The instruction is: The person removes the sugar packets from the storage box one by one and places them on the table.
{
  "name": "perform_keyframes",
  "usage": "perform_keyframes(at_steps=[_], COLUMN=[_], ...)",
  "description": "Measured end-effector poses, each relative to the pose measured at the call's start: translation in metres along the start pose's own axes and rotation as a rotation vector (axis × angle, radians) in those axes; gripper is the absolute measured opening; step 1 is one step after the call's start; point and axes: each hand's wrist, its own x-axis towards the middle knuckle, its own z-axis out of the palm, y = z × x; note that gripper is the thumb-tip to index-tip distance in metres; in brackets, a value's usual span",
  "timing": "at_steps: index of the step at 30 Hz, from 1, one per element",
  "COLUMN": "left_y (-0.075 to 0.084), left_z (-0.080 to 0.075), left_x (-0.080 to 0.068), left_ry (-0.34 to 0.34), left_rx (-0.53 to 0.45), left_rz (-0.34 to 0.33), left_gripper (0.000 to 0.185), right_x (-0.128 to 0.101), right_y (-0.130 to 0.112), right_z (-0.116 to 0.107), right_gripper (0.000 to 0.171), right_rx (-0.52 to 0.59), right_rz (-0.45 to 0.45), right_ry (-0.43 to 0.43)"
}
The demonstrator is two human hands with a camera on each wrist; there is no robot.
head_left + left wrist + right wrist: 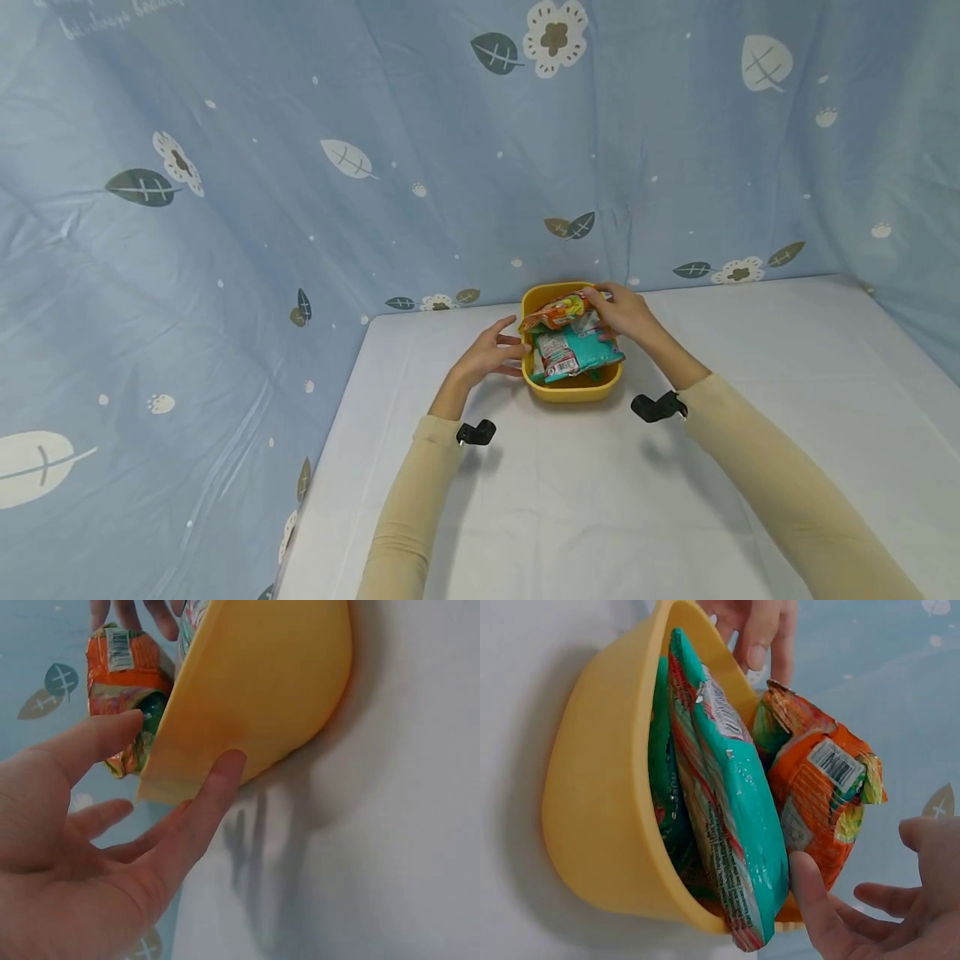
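A yellow basket [572, 393] stands against the back of the table with snack packets in it. An orange snack packet [817, 787] leans at the far side, partly above the rim. In front of it a teal snack packet [746, 795] lies tilted, with a dark green packet [664, 765] partly hidden behind it. My left hand [486, 357] is at the basket's left wall, fingers spread and fairly straight. At the right rim my right hand [624, 313] reaches over the packets; in the right wrist view one fingertip meets the orange and teal packets, while the thumb stands apart.
A white cloth covers the table [555, 500]. Close behind the basket hangs a blue curtain [450, 208] with leaves and flowers, which also runs along the left side. Each wrist carries a small black camera [658, 407].
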Motion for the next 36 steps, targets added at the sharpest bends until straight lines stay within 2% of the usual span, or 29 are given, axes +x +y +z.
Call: perform_keyframes(at_steps=[8, 19, 24, 30, 36], left_y=[0.009, 0.017, 0.019, 0.021, 0.018], left_z=[-0.002, -0.001, -0.002, -0.002, -0.004], left_x=[0.005, 0.01, 0.012, 0.014, 0.016], left_ry=[-0.013, -0.029, -0.033, -0.038, -0.037], left_rx=[0.004, 0.037, 0.042, 0.046, 0.059], left_rz=[-0.006, -0.011, -0.033, -0.049, -0.046], left_gripper=[0.074, 0.073, 0.07, 0.067, 0.067], right_x=[0.004, 0.01, 0.012, 0.014, 0.019], right_y=[-0.003, -0.01, -0.011, -0.017, -0.025], right_z=[0.001, 0.011, 0.013, 0.012, 0.012], right_gripper=[0.08, 0.071, 0.074, 0.075, 0.073], right_rx=[0.061, 0.173, 0.226, 0.28, 0.331], right_rz=[0.017, 0.043, 0.057, 0.085, 0.149], right_ry=[-0.025, -0.057, -0.078, -0.129, -0.188])
